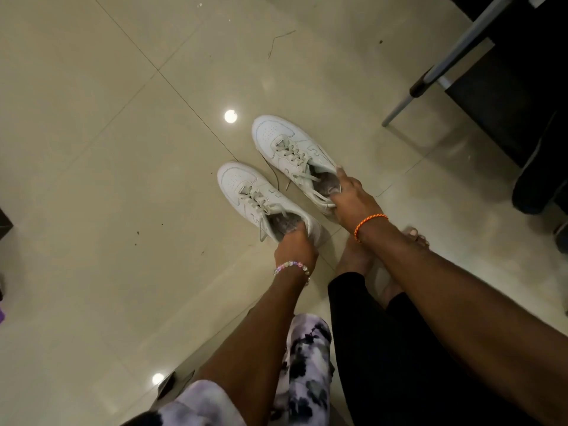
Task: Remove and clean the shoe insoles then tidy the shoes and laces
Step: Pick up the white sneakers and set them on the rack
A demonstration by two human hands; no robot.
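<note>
Mid-frame on the tiled floor (92, 149), left hand (295, 249) pinches one white sneaker's (246, 192) heel collar, right hand (353, 198) grips the other sneaker (285, 139), probably steadying them for insole removal.

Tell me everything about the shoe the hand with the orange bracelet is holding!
The white sneaker looks like smooth leather, with little holes on its toe and pale laces hanging loose. It sits on the shiny tiled floor, toe pointing away, beside its twin. Inside looks grey and fuzzy. The right hand grips its heel opening.

left shoe (261, 201) beside right shoe (295, 152), on floor (107, 149)
</note>
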